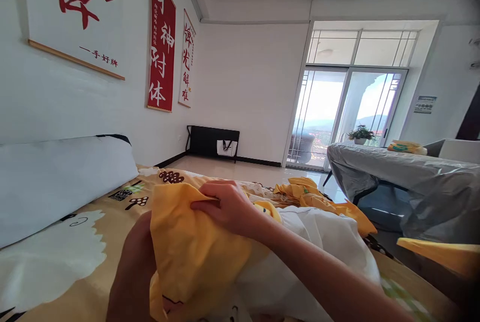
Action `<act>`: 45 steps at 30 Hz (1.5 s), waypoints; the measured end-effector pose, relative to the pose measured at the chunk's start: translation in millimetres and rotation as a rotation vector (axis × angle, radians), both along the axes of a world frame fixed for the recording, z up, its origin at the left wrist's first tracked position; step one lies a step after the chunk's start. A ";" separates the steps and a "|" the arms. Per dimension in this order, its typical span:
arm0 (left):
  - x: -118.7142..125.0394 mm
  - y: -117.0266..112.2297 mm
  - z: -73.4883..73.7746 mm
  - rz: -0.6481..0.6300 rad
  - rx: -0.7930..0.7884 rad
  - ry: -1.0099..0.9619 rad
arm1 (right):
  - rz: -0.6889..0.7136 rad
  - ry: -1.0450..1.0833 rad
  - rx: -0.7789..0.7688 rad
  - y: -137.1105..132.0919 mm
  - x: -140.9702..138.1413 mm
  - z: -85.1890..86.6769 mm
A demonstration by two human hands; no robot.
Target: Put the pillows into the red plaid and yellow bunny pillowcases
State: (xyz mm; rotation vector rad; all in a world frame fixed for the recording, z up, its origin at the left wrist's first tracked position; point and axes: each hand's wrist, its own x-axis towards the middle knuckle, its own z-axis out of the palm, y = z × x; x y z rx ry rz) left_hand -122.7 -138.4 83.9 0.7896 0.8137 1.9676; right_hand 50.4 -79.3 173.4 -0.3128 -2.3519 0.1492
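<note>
Thumb and fingers of my right hand (229,205) pinch the upper edge of a yellow cloth (198,242), which stands raised in front of me. My left hand (141,234) is against the cloth's left side, its fingers hidden behind the fabric. A dark printed line shows near the cloth's lower edge. Beneath my right forearm lies soft, rumpled white fabric (322,234); where it meets the yellow cloth is partly covered. All this rests on a patterned tan bedspread (123,222).
A white padded bolster (60,182) lies along the left wall. More crumpled yellow cloth (311,194) lies beyond my right arm. At right stands a plastic-covered table (393,162) with a potted plant (361,134). A black folded frame (210,141) leans against the far wall.
</note>
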 end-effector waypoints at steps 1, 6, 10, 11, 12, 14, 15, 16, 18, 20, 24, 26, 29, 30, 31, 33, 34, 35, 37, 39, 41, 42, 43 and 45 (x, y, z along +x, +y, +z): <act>1.0 4.4 -0.6 -0.013 -0.014 0.022 | -0.004 0.009 0.048 1.1 -0.5 -2.1; 26.2 0.0 10.8 -0.060 -0.011 0.206 | -0.011 0.011 0.314 2.8 -2.2 -8.9; 42.0 -14.7 22.7 -0.153 0.062 0.149 | -0.007 -0.002 0.301 1.3 1.8 -6.9; 43.3 -16.3 23.8 -0.169 0.068 0.118 | -0.007 -0.002 0.276 1.3 3.4 -5.4; 43.9 -17.2 24.1 -0.181 0.069 0.095 | -0.010 0.002 0.243 1.6 5.0 -3.7; 44.5 -17.9 23.4 -0.190 0.061 0.070 | -0.041 0.019 0.158 2.7 8.2 0.0; 45.0 -18.3 23.0 -0.184 0.053 0.066 | -0.073 0.031 0.118 3.4 9.7 1.6; 45.9 -18.9 23.0 -0.172 0.039 0.058 | -0.119 0.057 0.092 3.7 11.2 2.8; 48.6 -20.5 24.0 -0.133 0.004 0.028 | -0.238 0.186 0.130 2.5 14.2 3.1; 51.8 -21.5 25.5 -0.082 -0.012 0.002 | -0.313 0.359 0.288 -2.1 16.2 -0.3; 53.8 -16.8 22.3 0.006 0.021 0.086 | -0.220 0.274 0.455 -17.1 12.7 -14.1; 52.0 -12.3 17.6 0.050 0.031 0.169 | -0.201 0.160 0.344 -21.9 7.7 -19.9; 49.1 -7.8 12.5 0.085 0.038 0.244 | -0.191 0.108 0.142 -22.3 2.3 -23.2; 48.7 -7.3 12.2 0.073 0.043 0.257 | -0.180 0.103 0.098 -21.5 1.9 -23.2; 48.9 -7.4 12.6 0.056 0.053 0.263 | -0.168 0.101 0.073 -20.6 2.2 -22.7; 51.1 -8.8 15.0 0.025 0.073 0.242 | -0.137 0.094 0.069 -19.5 4.3 -21.2; 52.9 -9.9 16.7 0.013 0.082 0.212 | -0.118 0.085 0.078 -19.4 5.9 -20.4; 55.1 -11.1 18.5 0.001 0.087 0.174 | -0.098 0.074 0.089 -19.6 7.5 -19.6; 59.3 -13.4 21.7 -0.042 0.093 0.105 | -0.063 0.054 0.117 -20.3 10.5 -18.5; 61.9 -15.1 23.7 -0.079 0.095 0.056 | -0.040 0.033 0.162 -20.6 12.9 -18.1; 61.4 -16.3 24.6 -0.069 0.078 0.014 | -0.030 0.010 0.218 -20.2 15.0 -18.4; 60.1 -16.8 24.9 -0.053 0.065 -0.006 | -0.033 -0.002 0.240 -19.7 16.0 -18.5; 58.2 -17.2 25.1 -0.039 0.052 -0.025 | -0.047 -0.009 0.251 -19.2 17.2 -18.7; 54.0 -17.4 25.6 -0.042 0.057 -0.055 | -0.095 -0.011 0.243 -17.7 19.8 -18.6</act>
